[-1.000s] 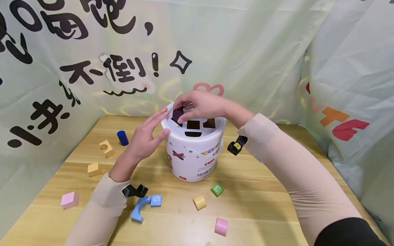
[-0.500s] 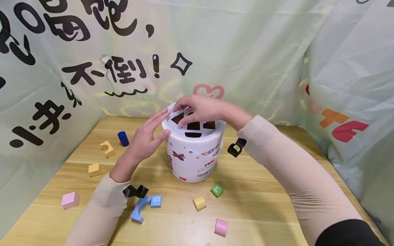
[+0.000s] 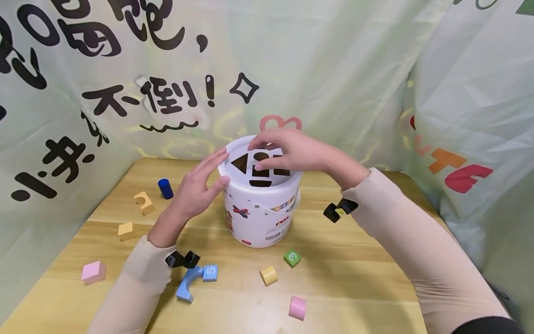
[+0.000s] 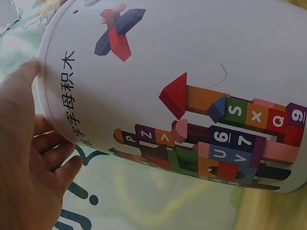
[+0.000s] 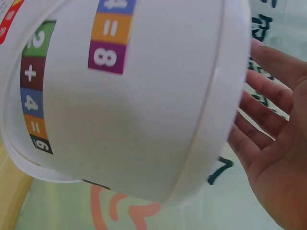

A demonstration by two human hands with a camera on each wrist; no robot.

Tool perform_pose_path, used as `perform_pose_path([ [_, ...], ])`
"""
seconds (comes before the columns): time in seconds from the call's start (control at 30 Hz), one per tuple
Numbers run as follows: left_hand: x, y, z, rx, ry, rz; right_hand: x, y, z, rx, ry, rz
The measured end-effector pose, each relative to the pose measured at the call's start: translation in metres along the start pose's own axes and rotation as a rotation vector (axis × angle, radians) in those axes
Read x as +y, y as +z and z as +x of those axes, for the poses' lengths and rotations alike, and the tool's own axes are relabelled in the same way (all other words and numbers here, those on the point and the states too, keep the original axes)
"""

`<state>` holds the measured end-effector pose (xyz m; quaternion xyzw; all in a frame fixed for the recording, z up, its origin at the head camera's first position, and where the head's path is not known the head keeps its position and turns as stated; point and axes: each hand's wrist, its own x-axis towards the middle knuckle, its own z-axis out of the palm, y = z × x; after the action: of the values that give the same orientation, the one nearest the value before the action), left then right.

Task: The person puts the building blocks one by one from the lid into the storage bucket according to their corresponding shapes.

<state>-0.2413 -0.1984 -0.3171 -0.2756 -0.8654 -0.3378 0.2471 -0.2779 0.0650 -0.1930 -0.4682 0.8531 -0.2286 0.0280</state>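
A white printed bucket (image 3: 250,213) stands on the table under a lid with several shaped holes (image 3: 262,170). My left hand (image 3: 198,190) rests against the left of its rim, fingers extended; the left wrist view shows that hand (image 4: 33,143) touching the lid's edge. Over the lid hangs my right hand (image 3: 294,150), fingers loosely bent and holding nothing that shows. In the right wrist view its fingers (image 5: 259,108) are spread beside the rim. The triangular hole (image 3: 240,163) on the left is uncovered and dark.
Blocks lie around the bucket: a blue cylinder (image 3: 165,189), yellow arch (image 3: 144,203), yellow block (image 3: 127,230), pink block (image 3: 93,272), blue arch (image 3: 189,284), blue number block (image 3: 210,272), green block (image 3: 292,258), yellow piece (image 3: 269,275) and pink piece (image 3: 297,308).
The dark purple block that my right hand pinched over the triangular hole has gone from sight. That hand has let go and shifted right. The left hand has stayed at the rim.
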Motion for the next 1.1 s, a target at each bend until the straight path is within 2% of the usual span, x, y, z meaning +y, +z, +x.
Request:
perform_pose_path([
  [0.17, 0.002, -0.002, 0.006, -0.007, 0.009, 0.01, -0.005, -0.001, -0.032, 0.137, -0.089, -0.014],
  [0.33, 0.002, -0.003, 0.01, -0.01, 0.001, 0.013, -0.004, 0.011, -0.069, 0.247, -0.174, -0.025],
  [0.53, 0.001, -0.004, 0.006, 0.0, -0.002, 0.005, 0.004, 0.041, -0.102, 0.268, -0.187, -0.049],
  [0.73, 0.001, -0.002, 0.005, 0.016, 0.004, 0.006, 0.005, 0.057, -0.119, 0.331, -0.22, -0.097],
  [0.9, 0.002, -0.001, 0.003, 0.012, -0.001, 0.002, 0.005, 0.068, -0.135, 0.269, -0.193, -0.079],
  [1.1, 0.002, 0.001, 0.001, 0.015, 0.009, 0.004, 0.015, 0.091, -0.154, 0.071, -0.098, -0.076],
])
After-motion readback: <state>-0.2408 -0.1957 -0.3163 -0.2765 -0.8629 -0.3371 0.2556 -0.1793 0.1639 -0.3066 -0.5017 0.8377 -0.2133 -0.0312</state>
